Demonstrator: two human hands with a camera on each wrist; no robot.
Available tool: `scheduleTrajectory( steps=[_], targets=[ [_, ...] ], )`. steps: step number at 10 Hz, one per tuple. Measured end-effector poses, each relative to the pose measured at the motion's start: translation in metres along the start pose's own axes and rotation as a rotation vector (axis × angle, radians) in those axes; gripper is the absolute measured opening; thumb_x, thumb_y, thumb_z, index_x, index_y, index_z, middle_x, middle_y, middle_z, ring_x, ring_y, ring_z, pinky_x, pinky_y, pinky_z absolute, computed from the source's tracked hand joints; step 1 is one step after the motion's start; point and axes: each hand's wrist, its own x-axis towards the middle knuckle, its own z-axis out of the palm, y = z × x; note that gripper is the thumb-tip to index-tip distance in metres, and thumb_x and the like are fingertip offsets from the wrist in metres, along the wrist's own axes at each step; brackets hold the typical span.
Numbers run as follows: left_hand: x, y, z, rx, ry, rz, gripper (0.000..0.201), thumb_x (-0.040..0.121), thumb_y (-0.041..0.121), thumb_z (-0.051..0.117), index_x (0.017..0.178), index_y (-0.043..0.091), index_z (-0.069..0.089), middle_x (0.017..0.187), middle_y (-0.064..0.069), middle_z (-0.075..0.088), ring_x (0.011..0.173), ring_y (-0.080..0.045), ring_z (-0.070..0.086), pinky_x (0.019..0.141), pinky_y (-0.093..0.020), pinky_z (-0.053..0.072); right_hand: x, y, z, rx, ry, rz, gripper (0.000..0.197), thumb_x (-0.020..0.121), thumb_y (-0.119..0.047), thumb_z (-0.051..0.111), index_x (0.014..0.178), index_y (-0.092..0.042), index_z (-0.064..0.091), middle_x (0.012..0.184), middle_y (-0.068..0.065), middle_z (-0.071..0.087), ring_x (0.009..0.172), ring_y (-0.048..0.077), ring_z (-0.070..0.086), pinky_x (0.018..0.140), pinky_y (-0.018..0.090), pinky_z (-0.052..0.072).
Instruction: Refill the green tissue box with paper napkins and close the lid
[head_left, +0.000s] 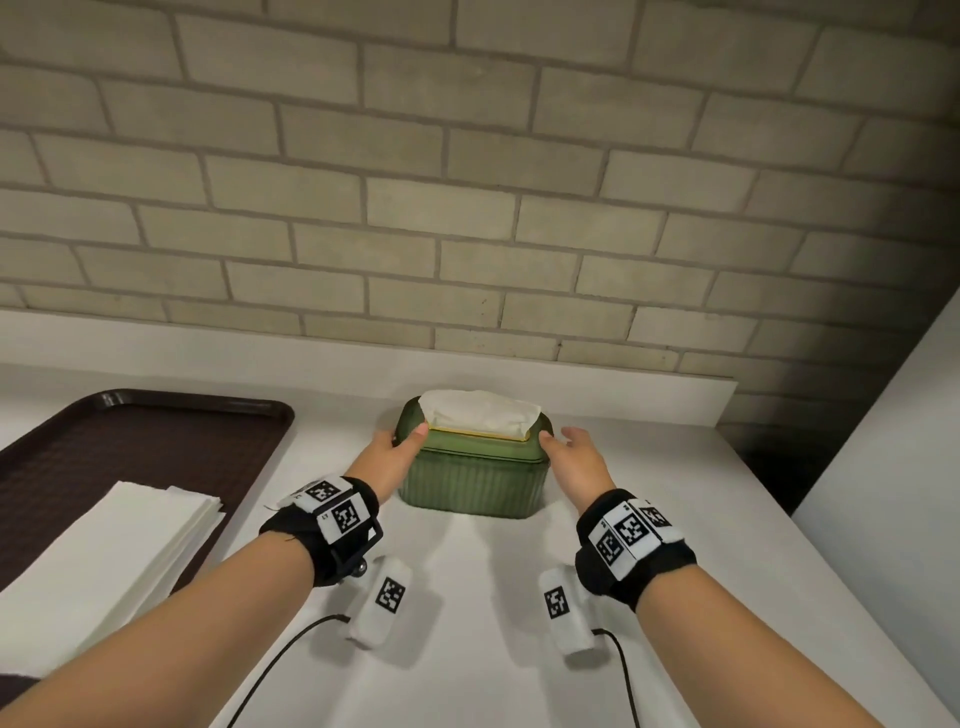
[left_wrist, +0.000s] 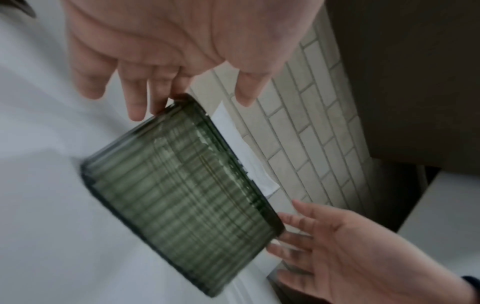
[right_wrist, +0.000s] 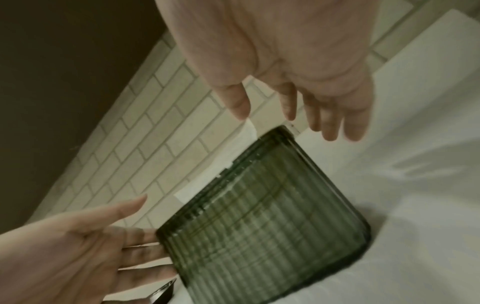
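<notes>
The green tissue box (head_left: 470, 475) is sitting at the centre of the head view on the white counter (head_left: 649, 519), a napkin (head_left: 480, 413) poking up through its closed lid (head_left: 470, 447). The left hand (head_left: 392, 454) is resting against the box's left end with fingers straight and slightly spread; the right hand (head_left: 574, 454) is hovering at the right end, fingers apart and relaxed — whether it is touching is unclear. The ribbed, translucent shell looks rigid, light and a little slick — best taken by both short ends. Spare napkins (head_left: 119, 561) are lying on the brown tray (head_left: 156, 431) at lower left.
</notes>
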Motion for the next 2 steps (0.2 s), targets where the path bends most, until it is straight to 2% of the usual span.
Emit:
scheduleTrajectory(
  steps=[1,2],
  targets=[
    [-0.034,0.008,0.000,0.023,0.037,0.034,0.054,0.097,0.042,0.039,0.138,0.006,0.038,0.138,-0.008,0.047,0.129,-0.022,0.043,0.088,-0.022,0.027,-0.025,0.002,-0.008,-0.045,0.002,-0.082,0.055,0.093,-0.030,0.053,0.141,-0.011,0.034,0.145,0.013,0.035,0.133,0.025,0.037,0.106,0.031,0.031],
    [-0.057,0.008,0.001,0.011,0.029,0.052,0.058,0.097,0.043,0.039,0.143,0.008,0.032,0.144,-0.006,0.041,0.133,-0.020,0.038,0.097,-0.023,0.027,-0.045,0.008,-0.013,-0.068,-0.026,-0.124,0.054,0.093,-0.033,0.053,0.140,-0.013,0.036,0.143,0.012,0.037,0.132,0.024,0.038,0.106,0.033,0.031]
  ],
)
